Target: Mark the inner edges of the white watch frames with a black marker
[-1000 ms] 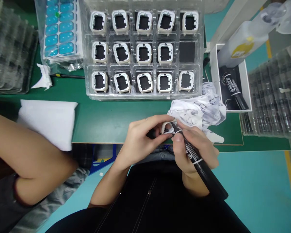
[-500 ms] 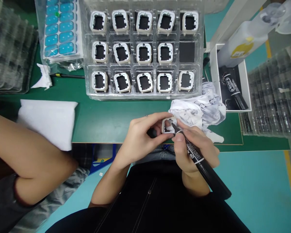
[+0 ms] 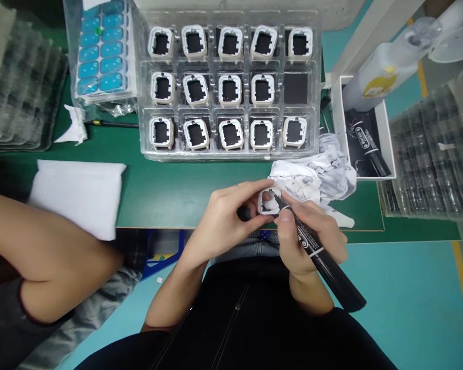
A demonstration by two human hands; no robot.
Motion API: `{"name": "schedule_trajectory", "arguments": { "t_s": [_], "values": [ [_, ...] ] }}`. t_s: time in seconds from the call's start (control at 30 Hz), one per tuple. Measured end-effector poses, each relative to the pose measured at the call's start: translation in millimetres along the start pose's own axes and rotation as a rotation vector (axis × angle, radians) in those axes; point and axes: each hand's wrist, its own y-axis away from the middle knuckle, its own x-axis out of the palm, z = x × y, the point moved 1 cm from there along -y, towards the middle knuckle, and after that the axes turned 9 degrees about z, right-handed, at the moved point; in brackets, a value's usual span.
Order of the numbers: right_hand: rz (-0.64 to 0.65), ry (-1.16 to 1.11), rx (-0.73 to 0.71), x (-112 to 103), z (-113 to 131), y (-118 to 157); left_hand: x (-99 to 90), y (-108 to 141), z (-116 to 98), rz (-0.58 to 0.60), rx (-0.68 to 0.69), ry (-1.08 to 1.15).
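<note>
A person's left grip [image 3: 226, 221] pinches a small white rounded-square plastic frame [image 3: 261, 203] near the front edge of a green bench [image 3: 193, 190], while the right grip [image 3: 320, 226] grasps a thick black cylindrical marker [image 3: 328, 267], its tip at the frame's right side; beyond, a clear plastic compartment tray [image 3: 231, 155] holds fourteen similar frames [image 3: 230, 102]

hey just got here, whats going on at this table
A person holds a small white frame in the left hand and a black marker in the right hand. The marker's tip is at the frame's opening; whether it touches is too small to tell. Beyond the hands, fourteen similar frames sit in a clear tray. A crumpled cloth lies just behind the right hand, and someone else's arm shows on the left.
</note>
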Motion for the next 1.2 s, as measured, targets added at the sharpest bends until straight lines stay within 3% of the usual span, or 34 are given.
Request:
{"name": "schedule_trajectory", "arguments": {
  "t_s": [0.2, 0.33, 0.4, 0.5, 0.67, 0.77, 0.87, 1.0, 1.13, 1.2],
  "values": [
    [-0.073, -0.160, 0.160, -7.8, -6.1, 4.8, -2.4, -2.7, -1.8, -0.038, -0.018, 0.042],
    [-0.107, -0.199, 0.174, -8.9, -9.9, 6.3, -22.2, -18.2, -12.9, -0.086, 0.083, -0.118],
    [-0.116, -0.181, 0.160, -7.9, -11.4, 8.1, -35.9, -38.5, -19.8, -0.122, 0.169, -0.269],
    [-0.115, -0.150, 0.161, -6.1, -13.2, 10.7, -51.4, -88.3, -22.2, -0.140, 0.260, -0.442],
    [-0.125, -0.075, 0.147, -4.8, -14.8, 11.2, -53.5, -176.5, -2.2, -0.130, 0.268, -0.634],
    [-0.122, -0.047, 0.128, -5.3, -15.9, 10.9, -50.8, -193.4, 5.1, -0.123, 0.233, -0.691],
    [-0.114, -0.049, 0.112, -5.9, -18.1, 11.8, -59.9, -186.0, 3.6, -0.148, 0.221, -0.681],
    [-0.119, -0.060, 0.093, -4.6, -20.5, 12.4, -105.6, -174.9, 14.5, -0.207, 0.215, -0.621],
    [-0.115, -0.036, 0.079, -2.4, -18.0, 10.0, -180.9, -171.8, 58.1, -0.391, 0.174, -0.692],
    [-0.107, -0.035, 0.082, -1.8, -15.7, 8.7, -213.8, -171.8, 82.8, -0.429, 0.143, -0.736]
  ]
}}
